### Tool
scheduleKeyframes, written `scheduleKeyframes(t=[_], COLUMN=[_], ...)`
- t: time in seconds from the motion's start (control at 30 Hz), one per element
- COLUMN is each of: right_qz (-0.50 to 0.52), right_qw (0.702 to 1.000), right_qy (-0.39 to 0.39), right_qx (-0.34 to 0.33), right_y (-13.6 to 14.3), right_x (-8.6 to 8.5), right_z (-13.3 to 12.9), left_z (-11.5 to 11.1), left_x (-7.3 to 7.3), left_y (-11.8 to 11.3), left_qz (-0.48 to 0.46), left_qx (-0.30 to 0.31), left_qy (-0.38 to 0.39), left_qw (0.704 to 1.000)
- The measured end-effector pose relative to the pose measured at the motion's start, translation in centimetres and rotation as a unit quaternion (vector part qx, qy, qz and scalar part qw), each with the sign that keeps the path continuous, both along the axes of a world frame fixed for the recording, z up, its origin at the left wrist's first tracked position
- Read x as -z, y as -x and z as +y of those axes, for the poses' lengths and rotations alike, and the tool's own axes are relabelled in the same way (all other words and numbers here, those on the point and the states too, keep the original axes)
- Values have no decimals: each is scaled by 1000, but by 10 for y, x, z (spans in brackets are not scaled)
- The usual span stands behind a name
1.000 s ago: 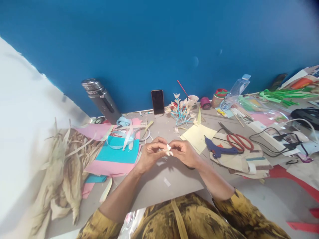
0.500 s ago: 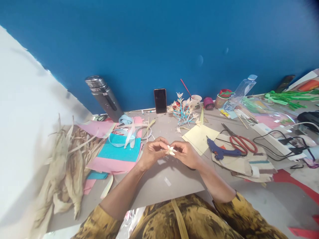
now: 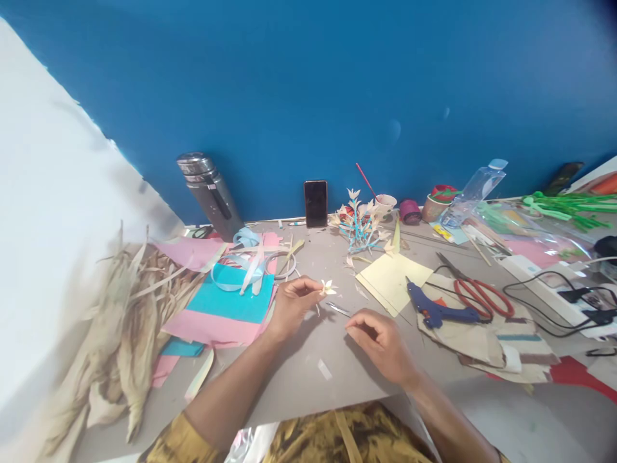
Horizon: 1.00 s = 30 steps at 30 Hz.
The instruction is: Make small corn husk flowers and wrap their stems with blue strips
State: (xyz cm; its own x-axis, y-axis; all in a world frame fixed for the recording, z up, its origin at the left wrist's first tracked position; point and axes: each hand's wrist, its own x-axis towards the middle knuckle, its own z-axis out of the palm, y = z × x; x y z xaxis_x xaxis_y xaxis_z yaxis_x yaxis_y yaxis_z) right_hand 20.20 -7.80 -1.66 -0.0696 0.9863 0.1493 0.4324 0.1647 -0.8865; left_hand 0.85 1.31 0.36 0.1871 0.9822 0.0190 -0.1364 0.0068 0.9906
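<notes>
Between the thumb and fingers of my left hand [image 3: 295,306] is a small cream flower [image 3: 328,288], its petals pointing right and up. My right hand [image 3: 378,341] is apart from it, lower and to the right, thumb and index finger pressed together; whether a small thing is pinched there is too small to tell. Just beyond its fingertips a small pointed metal tool [image 3: 337,309] lies on the table. Behind the hands stands a bunch of cream flowers with light blue stems [image 3: 357,225]. A pale yellow sheet [image 3: 393,280] lies to the right.
At the left are dried husks [image 3: 132,334], a blue sheet [image 3: 236,299] on pink ones and a flask [image 3: 212,196]. A phone [image 3: 315,204] leans on the wall. To the right are a glue gun [image 3: 441,310], red-handled scissors [image 3: 482,296], a bottle [image 3: 475,193] and a power strip [image 3: 544,289].
My right hand has let go of the flower and moved down and to the right. The flower stays in my left hand. The metal tool now shows between the hands. The view has shifted slightly.
</notes>
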Motion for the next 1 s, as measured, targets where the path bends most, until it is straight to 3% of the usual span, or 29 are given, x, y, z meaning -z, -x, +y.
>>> scheduleKeyframes(t=[0.2,0.6,1.0], right_qz=[-68,-108,-82], right_qw=[996,987,984], right_qy=[-62,-115,-150], right_qx=[-16,-40,-41], right_y=[7,9,10], right_x=[19,19,23], right_z=[-5,-6,-7], left_z=[3,9,6], left_x=[7,11,8], left_y=[-1,0,-1], left_qz=[39,-93,-57], left_qx=[-41,-17,-26], left_qy=[29,112,112], left_qw=[998,989,992])
